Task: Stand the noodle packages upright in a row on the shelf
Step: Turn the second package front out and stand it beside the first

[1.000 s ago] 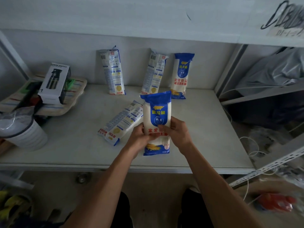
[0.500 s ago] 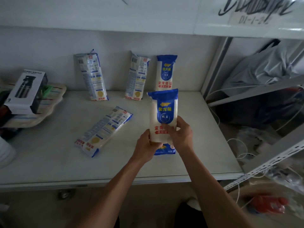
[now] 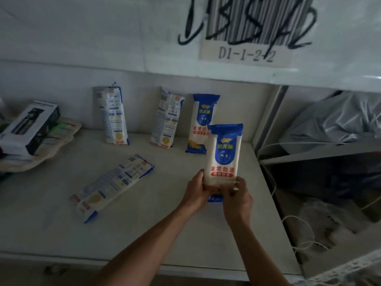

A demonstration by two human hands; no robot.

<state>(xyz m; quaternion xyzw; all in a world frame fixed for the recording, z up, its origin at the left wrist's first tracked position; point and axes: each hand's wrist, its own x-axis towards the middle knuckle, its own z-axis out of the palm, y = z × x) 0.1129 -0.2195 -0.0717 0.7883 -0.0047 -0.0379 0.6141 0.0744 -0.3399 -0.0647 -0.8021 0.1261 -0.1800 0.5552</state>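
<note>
Fingers of the left hand (image 3: 195,191) and the right hand (image 3: 237,195) curl around the lower end of a blue-and-white noodle package (image 3: 223,155), clasping it upright from either side above the shelf (image 3: 165,234). Behind this held package, three packages lean against the back wall: one touching-close (image 3: 201,122), another beside that (image 3: 167,119), a third farther left (image 3: 112,115). Left of the held package, one more (image 3: 112,186) lies flat.
</note>
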